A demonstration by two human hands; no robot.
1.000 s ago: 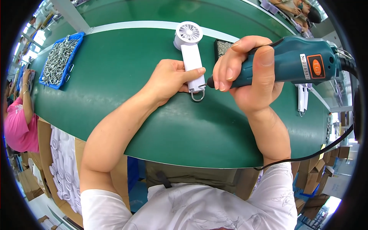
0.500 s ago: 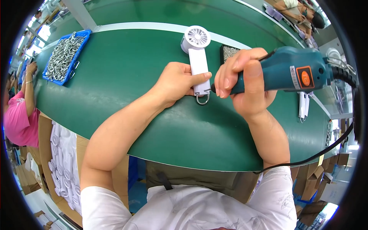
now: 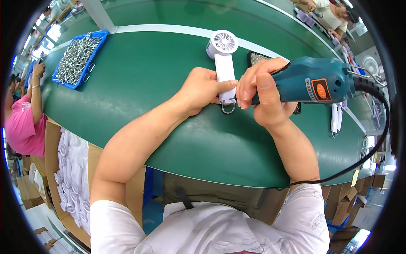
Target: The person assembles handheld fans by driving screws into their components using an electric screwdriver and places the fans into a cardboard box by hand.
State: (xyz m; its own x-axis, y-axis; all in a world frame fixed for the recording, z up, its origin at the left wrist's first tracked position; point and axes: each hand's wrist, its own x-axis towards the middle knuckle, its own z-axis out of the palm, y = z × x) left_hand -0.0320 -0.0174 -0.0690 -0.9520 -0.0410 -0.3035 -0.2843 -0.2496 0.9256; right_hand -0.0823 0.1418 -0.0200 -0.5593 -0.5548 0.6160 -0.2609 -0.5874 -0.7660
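A white handheld fan [image 3: 225, 67] lies on the green table with its round grille pointing away from me. My left hand [image 3: 203, 89] is closed around its handle, the thumb lying across the top. A metal loop [image 3: 229, 110] sticks out of the handle's near end. In my right hand [image 3: 267, 91] is a teal electric screwdriver [image 3: 315, 80], held almost level. Its dark nose meets the right side of the handle's near end, close to the loop. My fingers partly cover the nose, and whether the bit sits in a screw cannot be made out.
A blue tray [image 3: 54, 77] of metal hooks stands at the left. Behind my right hand is a dark box of small screws [image 3: 259, 56]. Another white fan [image 3: 336, 116] lies far right. The screwdriver's black cord [image 3: 382, 139] loops down at right. A carton [image 3: 95, 158] holds more fans.
The screwdriver's nose has come closer to the side of the fan's handle. My left hand keeps its hold on the fan. The whole view has shifted slightly.
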